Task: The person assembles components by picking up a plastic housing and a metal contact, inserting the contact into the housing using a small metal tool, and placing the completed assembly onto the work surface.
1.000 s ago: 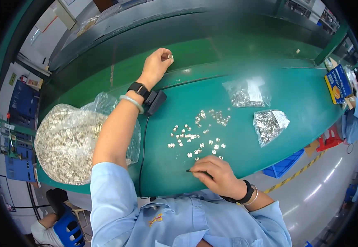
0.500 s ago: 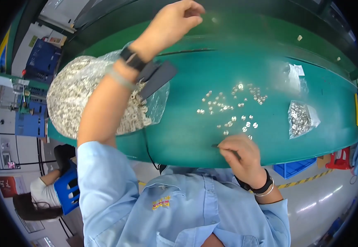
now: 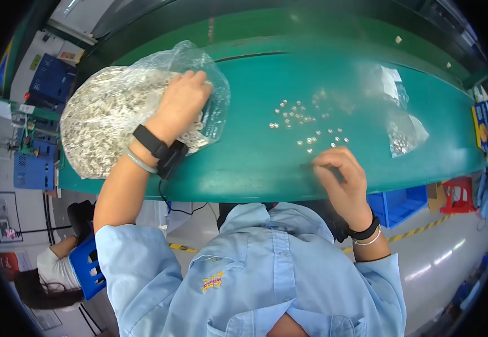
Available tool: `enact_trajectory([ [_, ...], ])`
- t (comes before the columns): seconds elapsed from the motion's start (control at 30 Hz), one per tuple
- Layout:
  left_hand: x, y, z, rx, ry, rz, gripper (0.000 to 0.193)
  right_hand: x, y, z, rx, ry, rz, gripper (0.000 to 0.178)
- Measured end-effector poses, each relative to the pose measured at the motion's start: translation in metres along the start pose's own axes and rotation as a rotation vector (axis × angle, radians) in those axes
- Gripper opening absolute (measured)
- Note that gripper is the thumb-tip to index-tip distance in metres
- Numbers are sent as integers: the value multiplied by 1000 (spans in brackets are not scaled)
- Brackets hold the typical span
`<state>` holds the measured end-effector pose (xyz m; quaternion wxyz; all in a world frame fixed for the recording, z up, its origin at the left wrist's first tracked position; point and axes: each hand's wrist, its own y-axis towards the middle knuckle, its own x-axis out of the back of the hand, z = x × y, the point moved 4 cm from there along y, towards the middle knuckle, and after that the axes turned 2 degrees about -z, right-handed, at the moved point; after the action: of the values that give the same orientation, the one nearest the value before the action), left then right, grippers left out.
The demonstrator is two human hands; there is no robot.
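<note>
My left hand (image 3: 185,104) is at the mouth of a large clear plastic bag (image 3: 100,126) full of small pale metallic pieces. Its fingers are curled, and their tips are hidden by the hand and the plastic. A black device (image 3: 172,160) with a cable sits at the left wrist. My right hand (image 3: 345,177) is over the table's near edge, thumb and forefinger brought together in a pinch. A thin dark tip seems to stick out there, too blurred to name. Just beyond that hand lie several small shiny round metal pieces (image 3: 300,117), scattered over the green tabletop (image 3: 249,163).
On the right of the table lie a small clear bag (image 3: 402,140) of shiny pieces and another clear bag with a white label (image 3: 391,84). A blue crate (image 3: 398,205) and a red stool (image 3: 457,194) stand below the right edge. A person (image 3: 55,275) sits at the lower left.
My left hand has come down and left, from above the far table edge to the big bag's mouth. My right hand is slightly farther up and right in the picture, still pinching. The view has shifted.
</note>
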<state>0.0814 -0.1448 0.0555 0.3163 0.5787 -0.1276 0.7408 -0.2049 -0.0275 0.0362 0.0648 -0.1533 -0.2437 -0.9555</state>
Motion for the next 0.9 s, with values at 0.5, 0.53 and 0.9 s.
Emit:
enact_trajectory([
  [0.5,25,-61,-65,677,-2066,-51,28,-3,45,12,2,-94,5,14],
  [0.53,22,-68,-73,672,-2077,-51,28,-7,49,13,8,-105,25,14],
  [0.9,0,-75,-113,553,-2117,-147,26,5,23,-4,-268,-236,43,14],
])
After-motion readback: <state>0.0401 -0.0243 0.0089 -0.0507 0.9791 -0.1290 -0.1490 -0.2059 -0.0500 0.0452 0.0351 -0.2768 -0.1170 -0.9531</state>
